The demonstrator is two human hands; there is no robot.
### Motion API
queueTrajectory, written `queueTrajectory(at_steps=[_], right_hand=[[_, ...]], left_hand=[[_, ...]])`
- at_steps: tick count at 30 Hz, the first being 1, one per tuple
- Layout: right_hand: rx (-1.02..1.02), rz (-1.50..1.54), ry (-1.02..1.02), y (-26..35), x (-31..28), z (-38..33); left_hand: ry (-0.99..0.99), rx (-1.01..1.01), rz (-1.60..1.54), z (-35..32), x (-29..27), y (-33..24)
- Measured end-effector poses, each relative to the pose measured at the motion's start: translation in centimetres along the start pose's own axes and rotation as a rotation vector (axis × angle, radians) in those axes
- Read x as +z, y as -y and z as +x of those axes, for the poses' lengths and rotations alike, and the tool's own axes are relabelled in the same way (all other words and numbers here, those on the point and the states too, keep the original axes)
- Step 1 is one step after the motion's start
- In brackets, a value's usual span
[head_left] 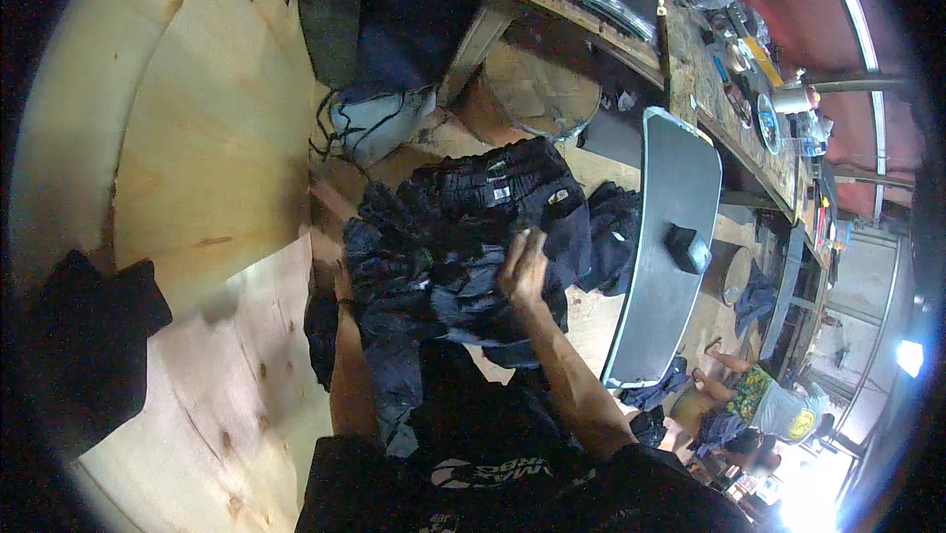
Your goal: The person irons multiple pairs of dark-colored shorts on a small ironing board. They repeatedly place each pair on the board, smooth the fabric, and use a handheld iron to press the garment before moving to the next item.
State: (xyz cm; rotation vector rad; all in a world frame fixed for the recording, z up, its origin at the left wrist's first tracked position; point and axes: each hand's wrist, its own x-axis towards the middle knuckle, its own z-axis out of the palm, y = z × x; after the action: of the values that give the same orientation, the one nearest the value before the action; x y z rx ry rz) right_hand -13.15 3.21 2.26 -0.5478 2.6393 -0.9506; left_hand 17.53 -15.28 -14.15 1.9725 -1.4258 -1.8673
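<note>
Dark shorts with a gathered elastic waistband (493,183) lie in front of me, a small white label at the waist. They rest on a heap of crumpled dark cloth (379,237). My right hand (524,265) is over the middle of the shorts, its fingers curled and closed. Whatever they grip, if anything, is hidden. At the left edge of the heap is my left hand (343,282), against the cloth; its fingers are mostly hidden.
To the right stands a long grey board (665,237) with a small dark block (688,248) on it. A cluttered wooden workbench (729,109) runs along the far right. Plywood panels (217,129) rise at left. Another person (778,400) sits at lower right. A round wooden stool (542,90) is ahead.
</note>
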Motion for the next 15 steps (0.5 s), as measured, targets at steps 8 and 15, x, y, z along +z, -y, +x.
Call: queueTrajectory(at_steps=[8,15], right_hand=[[-0.086,-0.061,-0.350,6.2,-8.9,3.2],[-0.274,-0.239,-0.377,5.6,-9.4,16.6]], left_hand=[[0.062,-0.044,0.096,-4.5,0.2,-3.6],[-0.093,0.057,0.415,1.2,12.0,-14.2]])
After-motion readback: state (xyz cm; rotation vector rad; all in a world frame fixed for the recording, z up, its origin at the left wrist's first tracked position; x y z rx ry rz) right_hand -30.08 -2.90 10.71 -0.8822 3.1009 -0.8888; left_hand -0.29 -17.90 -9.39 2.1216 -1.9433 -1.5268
